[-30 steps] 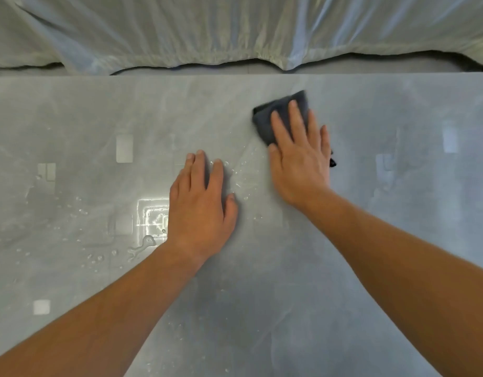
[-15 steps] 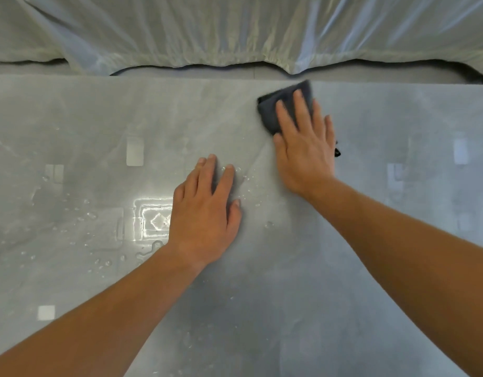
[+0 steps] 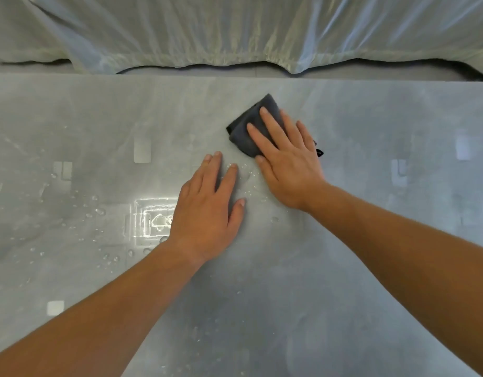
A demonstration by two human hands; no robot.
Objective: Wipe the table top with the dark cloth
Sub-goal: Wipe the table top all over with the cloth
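The dark grey folded cloth (image 3: 247,131) lies on the glossy grey table top (image 3: 357,268), past the middle. My right hand (image 3: 289,161) presses flat on the cloth with fingers spread and covers its near half. My left hand (image 3: 207,210) rests palm down on the bare table just left of the right hand, holding nothing. Water drops (image 3: 101,212) dot the surface to the left of my left hand and between the two hands.
The table's far edge (image 3: 235,76) runs across the top of the view. Beyond it hangs pale sheer fabric (image 3: 235,31) down to a grey floor. A bright ceiling-light reflection (image 3: 153,219) glares beside my left wrist.
My right hand slid the cloth away toward the far edge, then back toward me and slightly left, turning it. My left hand stayed planted in place.
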